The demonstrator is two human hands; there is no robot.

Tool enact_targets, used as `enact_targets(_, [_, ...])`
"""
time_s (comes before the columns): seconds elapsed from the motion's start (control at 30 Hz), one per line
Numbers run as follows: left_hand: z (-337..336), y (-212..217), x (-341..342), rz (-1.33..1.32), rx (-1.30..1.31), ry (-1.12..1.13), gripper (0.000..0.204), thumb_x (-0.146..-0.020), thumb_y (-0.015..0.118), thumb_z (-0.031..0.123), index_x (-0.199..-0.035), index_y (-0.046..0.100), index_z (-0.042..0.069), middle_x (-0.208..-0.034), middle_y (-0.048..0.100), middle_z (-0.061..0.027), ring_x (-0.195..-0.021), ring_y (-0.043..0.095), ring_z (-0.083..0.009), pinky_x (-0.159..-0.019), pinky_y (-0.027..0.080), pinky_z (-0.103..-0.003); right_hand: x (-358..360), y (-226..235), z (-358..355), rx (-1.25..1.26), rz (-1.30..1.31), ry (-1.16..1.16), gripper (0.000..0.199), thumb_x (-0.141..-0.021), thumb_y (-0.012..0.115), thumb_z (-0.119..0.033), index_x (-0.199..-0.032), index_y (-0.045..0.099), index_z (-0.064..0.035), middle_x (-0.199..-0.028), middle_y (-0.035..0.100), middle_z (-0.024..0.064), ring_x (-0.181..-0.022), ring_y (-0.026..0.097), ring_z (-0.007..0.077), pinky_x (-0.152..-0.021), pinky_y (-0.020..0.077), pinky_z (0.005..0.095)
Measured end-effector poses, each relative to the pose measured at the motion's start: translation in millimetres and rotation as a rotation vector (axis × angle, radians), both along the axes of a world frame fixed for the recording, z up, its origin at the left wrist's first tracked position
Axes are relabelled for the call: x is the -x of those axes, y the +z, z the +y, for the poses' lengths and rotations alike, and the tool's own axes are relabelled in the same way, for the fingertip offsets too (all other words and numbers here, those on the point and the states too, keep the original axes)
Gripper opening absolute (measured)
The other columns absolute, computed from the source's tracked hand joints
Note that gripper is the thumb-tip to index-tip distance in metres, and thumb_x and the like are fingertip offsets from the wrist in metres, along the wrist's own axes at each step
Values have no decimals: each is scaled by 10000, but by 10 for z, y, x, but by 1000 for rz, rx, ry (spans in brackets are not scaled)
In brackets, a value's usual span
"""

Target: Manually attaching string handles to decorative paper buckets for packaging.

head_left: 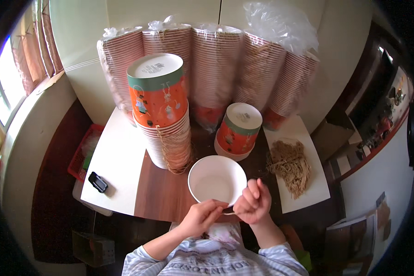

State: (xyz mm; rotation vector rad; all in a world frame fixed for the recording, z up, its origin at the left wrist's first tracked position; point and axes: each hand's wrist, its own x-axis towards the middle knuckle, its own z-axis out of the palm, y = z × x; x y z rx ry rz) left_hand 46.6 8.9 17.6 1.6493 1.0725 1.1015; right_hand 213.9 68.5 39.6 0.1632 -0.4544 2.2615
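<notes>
Left hand (202, 218): fingers pinched together on a pale cord (229, 213). Right hand (253, 202): curled into a fist, the same cord running into it. We list one white tub (217, 177), mouth up, just beyond both hands, near the bench's (158, 195) front edge. Behind it: an inverted orange tub (237, 137) and, leftward, a tall tub stack (162, 112). Right edge: twine bundle (291, 163). Front left corner: black holder (97, 182). Back edge: wrapped stacks (216, 69).
</notes>
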Motion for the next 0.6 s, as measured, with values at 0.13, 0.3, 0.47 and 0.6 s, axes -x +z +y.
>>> enact_targets(0.13, [28, -92, 8, -496, 304, -118, 207, -899, 453, 108, -1035, 562, -2, -824, 580, -29, -682, 502, -68, -602, 437, -233, 147, 163, 139, -14, 53, -83, 346, -937, 288, -307, -707, 438, -95, -479, 326, -8, -383, 214, 88, -402, 195, 242])
enact_targets(0.3, [30, -163, 48, -452, 312, -106, 207, -872, 521, 132, -1025, 577, 4, -780, 589, -1, -640, 470, -40, -568, 411, -185, 263, 201, 274, 1, 51, -123, 334, -935, 294, -306, -720, 434, -93, -480, 316, -10, -374, 203, 87, -385, 166, 245])
enact_targets(0.47, [61, -170, 141, -269, 283, 5, 162, -826, 593, 121, -905, 622, -17, -738, 620, -16, -686, 535, -43, -590, 445, -189, 269, 211, 327, -92, -61, -187, 337, -928, 318, -320, -703, 433, -96, -475, 308, -3, -379, 210, 88, -398, 178, 247])
enact_targets(0.6, [174, -81, 373, -79, 210, 134, 132, -792, 627, 92, -822, 631, -37, -701, 627, -32, -661, 550, -55, -590, 457, -192, 279, 157, 383, -258, -398, -241, 347, -914, 354, -328, -690, 458, -84, -493, 356, -16, -404, 254, 81, -404, 194, 222])
